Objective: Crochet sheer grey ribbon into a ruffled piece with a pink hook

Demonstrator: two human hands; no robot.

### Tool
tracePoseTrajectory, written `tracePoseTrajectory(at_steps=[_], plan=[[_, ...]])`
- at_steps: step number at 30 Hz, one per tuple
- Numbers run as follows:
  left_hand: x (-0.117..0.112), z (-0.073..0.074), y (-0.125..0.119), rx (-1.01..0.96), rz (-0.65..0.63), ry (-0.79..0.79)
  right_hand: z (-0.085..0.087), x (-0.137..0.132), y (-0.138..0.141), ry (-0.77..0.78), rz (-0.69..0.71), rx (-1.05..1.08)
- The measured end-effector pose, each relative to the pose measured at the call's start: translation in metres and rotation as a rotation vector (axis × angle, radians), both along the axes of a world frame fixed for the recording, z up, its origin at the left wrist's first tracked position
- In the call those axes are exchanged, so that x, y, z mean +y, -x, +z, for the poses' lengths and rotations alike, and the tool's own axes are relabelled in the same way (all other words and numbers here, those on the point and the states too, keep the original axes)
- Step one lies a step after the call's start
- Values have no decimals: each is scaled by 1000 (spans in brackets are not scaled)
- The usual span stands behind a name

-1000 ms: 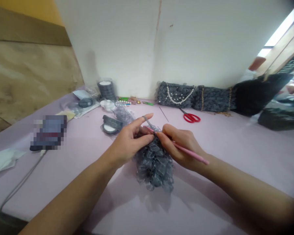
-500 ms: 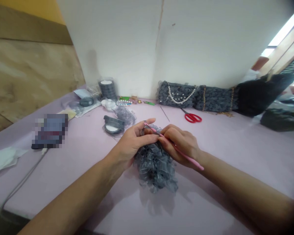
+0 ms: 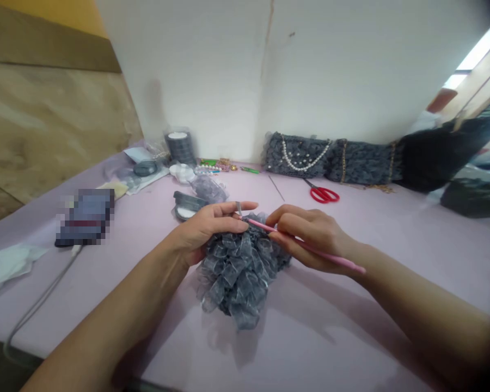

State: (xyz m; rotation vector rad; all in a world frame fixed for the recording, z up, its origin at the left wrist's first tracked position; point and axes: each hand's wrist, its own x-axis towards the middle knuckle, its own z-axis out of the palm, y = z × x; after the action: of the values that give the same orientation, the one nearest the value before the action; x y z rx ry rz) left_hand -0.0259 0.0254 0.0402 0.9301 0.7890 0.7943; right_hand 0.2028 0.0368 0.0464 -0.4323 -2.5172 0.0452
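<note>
My two hands work at the centre of the frame, just apart, with a pink crochet hook (image 3: 261, 225) spanning the small gap between them. My right hand (image 3: 310, 239) is closed around the hook as if around a pencil, and the handle end sticks out toward the lower right. My left hand (image 3: 212, 226) is clamped on the top edge of a grey ruffled mesh piece (image 3: 239, 277), with a thin grey strand (image 3: 238, 208) rising at my forefinger. The hook's tip reaches that edge just beside my left fingertips.

Compared with a moment ago, the ruffled piece has shifted left and spread wider, and my left hand lies flatter across it.

The piece sits just below my hands, at the lower centre of the frame, resting on a lilac table (image 3: 412, 256). It is a dense bunch of sheer, slightly shiny grey folds and loops, with a ragged lower edge.

Toward the top centre, against a white wall, are two grey ruffled bags, the left one (image 3: 296, 155) with a pearl strap. Red-handled scissors (image 3: 322, 194) lie in front of them. To the upper left stands a dark spool of ribbon (image 3: 178, 148).
</note>
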Motion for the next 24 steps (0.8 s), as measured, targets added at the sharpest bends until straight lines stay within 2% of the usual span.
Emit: tracePoseTrajectory(at_steps=[5, 10, 17, 20, 24], plan=[[4, -4, 5, -46, -86, 22, 4, -3, 0, 213, 46, 52], [5, -8, 9, -103, -150, 63, 9, -8, -1, 411, 23, 107], [-1, 2, 8, -40, -112, 2, 1, -6, 5, 698, -50, 284], [-1, 4, 7, -55, -120, 10, -3, -5, 6, 705, -57, 328], [-1, 3, 7, -120, -135, 69, 1, -7, 5, 504, -14, 242]])
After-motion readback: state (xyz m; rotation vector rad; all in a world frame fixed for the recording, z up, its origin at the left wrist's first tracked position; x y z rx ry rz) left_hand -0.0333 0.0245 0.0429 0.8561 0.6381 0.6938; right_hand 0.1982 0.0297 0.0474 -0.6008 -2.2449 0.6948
